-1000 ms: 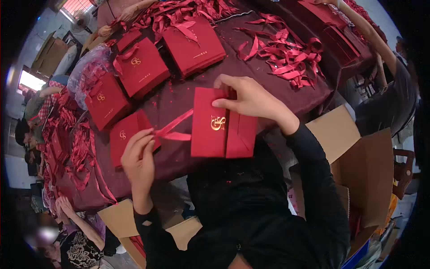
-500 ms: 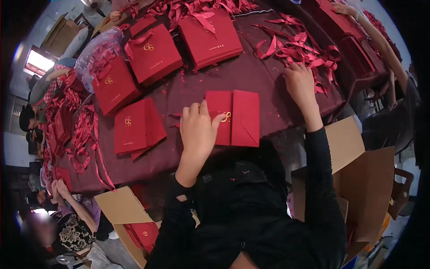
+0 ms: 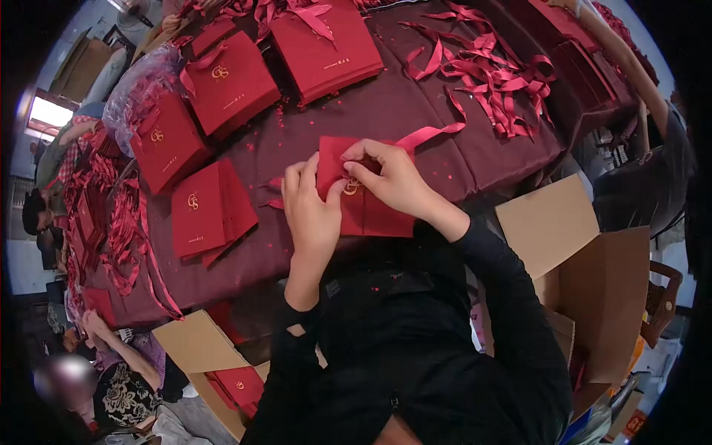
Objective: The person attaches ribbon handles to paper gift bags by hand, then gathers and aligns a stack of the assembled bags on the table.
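In front of me on the table lies a flat red paper bag (image 3: 393, 221) with a gold logo, partly covered by my hands. My left hand (image 3: 311, 204) rests over the bag's left side, thumb and fingers apart. Above the bag's upper middle, my right hand (image 3: 389, 176) has its thumb and fingers pinched together on a red ribbon (image 3: 437, 133). The ribbon trails out to the right from behind that hand; its pinched end is hidden. Short red ribbon ends (image 3: 274, 194) poke out to the left of my left hand.
Stacks of red bags (image 3: 230, 85) stand at the back and left. A tangled ribbon pile (image 3: 500, 78) lies at back right. Open cardboard boxes (image 3: 608, 289) flank me below the table edge (image 3: 475, 194). Other people's arms (image 3: 630, 63) reach in from the sides.
My right hand has come from the ribbon pile to above the bag, drawing one ribbon along. My left hand has stayed on the bag's left side. The whole view has shifted slightly.
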